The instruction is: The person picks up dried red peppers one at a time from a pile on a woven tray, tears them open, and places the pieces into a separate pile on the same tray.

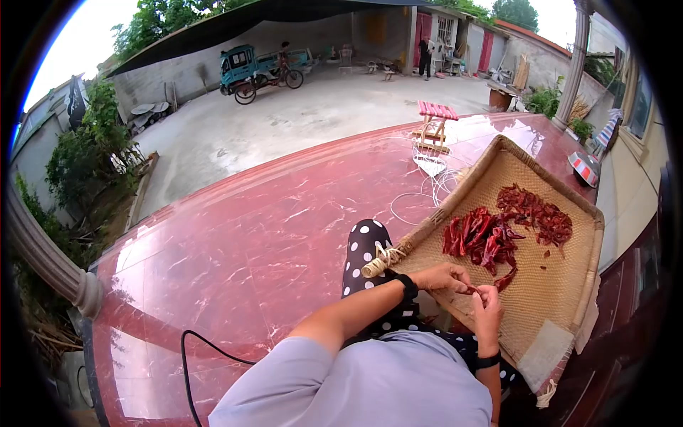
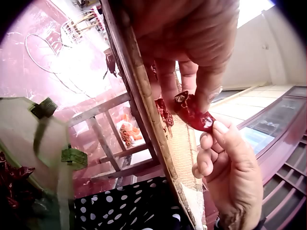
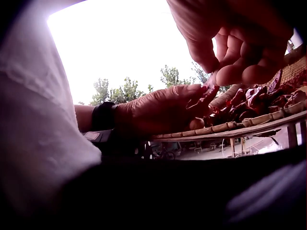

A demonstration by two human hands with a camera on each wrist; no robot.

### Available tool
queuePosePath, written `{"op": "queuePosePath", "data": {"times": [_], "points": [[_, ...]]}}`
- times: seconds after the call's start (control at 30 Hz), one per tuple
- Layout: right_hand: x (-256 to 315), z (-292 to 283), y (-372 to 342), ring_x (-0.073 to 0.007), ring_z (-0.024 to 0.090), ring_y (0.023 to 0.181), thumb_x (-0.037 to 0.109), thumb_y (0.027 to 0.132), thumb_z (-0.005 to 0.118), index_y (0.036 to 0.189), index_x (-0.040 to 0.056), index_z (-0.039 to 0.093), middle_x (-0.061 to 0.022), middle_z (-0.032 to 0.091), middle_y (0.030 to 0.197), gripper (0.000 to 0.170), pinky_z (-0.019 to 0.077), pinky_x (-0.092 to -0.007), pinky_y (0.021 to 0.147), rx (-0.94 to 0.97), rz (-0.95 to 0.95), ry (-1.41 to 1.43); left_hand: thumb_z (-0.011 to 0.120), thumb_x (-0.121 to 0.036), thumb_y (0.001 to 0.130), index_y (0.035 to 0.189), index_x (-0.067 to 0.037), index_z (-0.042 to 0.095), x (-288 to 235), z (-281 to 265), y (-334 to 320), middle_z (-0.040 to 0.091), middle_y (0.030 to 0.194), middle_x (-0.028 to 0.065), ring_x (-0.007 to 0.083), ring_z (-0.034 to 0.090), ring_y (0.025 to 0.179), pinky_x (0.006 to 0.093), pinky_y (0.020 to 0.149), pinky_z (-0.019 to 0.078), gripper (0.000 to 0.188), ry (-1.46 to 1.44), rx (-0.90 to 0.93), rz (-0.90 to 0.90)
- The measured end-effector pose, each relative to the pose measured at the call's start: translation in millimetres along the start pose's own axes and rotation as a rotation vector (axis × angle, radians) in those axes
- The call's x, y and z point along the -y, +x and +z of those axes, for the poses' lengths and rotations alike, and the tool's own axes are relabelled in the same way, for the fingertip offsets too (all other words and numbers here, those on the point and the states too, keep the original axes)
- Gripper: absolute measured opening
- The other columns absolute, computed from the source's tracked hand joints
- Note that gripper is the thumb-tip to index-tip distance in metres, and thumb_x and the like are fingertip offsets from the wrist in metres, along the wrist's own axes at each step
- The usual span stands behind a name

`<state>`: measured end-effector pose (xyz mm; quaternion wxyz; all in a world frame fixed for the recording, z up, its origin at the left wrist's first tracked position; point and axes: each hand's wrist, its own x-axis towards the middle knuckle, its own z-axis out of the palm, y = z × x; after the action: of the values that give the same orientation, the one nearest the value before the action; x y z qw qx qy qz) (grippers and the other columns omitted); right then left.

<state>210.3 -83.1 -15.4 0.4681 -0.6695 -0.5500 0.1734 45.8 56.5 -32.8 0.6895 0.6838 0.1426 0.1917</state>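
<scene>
Over the near edge of a woven tray (image 1: 548,285), my left hand (image 1: 445,276) and right hand (image 1: 487,313) meet at one dried red chili (image 2: 194,112). In the left wrist view, the left hand pinches the chili from above. The right thumb and forefinger grip its lower end. The right wrist view shows both hands' fingertips close together on it. Whole dried chilies (image 1: 480,238) lie heaped in the tray just beyond my hands. Behind them is a second, looser pile of smaller chili pieces (image 1: 541,213).
The tray's rim rests beside my polka-dot knee (image 1: 366,245). A striped stool (image 1: 437,110) and tangled white cord (image 1: 427,186) are beyond it on the red tiled floor (image 1: 235,235). A pale container (image 2: 48,134) with dark red chilies shows low in the left wrist view.
</scene>
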Motion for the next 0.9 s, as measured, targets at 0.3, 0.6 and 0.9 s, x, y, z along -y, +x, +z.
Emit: {"op": "queuePosePath", "data": {"times": [0.3,0.6,0.9], "points": [[34,-17,-13,-0.0218,0.065,0.071,0.013,0.087,0.066,0.105,0.0039,0.063,-0.0097,0.066,0.08,0.02,0.0513,-0.0326,0.067,0.432,-0.018,-0.112,0.062,-0.009,0.088,0.099,-0.001,0.062,32,-3,16,0.062,0.092,0.0071,0.0179,0.058,0.083,0.0305,0.078,0.0493,0.013,0.124,-0.409,0.14],[-29,-45,52,-0.0405,0.047,0.122,0.018,0.084,0.07,0.13,0.0077,0.051,-0.0228,0.045,0.137,0.051,0.0417,-0.049,0.1,0.027,-0.125,-0.712,0.059,-0.001,0.083,0.12,-0.007,0.06,36,2,17,0.049,0.114,0.016,0.0291,0.049,0.112,0.0341,0.097,0.0431,0.038,0.486,-0.556,0.154],[-40,-39,70,-0.043,0.043,0.127,0.024,0.084,0.071,0.128,0.0086,0.057,-0.0234,0.039,0.145,0.049,0.0396,-0.0489,0.104,0.171,0.019,-0.77,0.057,0.0,0.08,0.142,-0.01,0.044,37,4,21,0.046,0.114,0.0196,0.0337,0.05,0.107,0.0361,0.095,0.0436,0.063,0.617,-0.585,0.112]]}}
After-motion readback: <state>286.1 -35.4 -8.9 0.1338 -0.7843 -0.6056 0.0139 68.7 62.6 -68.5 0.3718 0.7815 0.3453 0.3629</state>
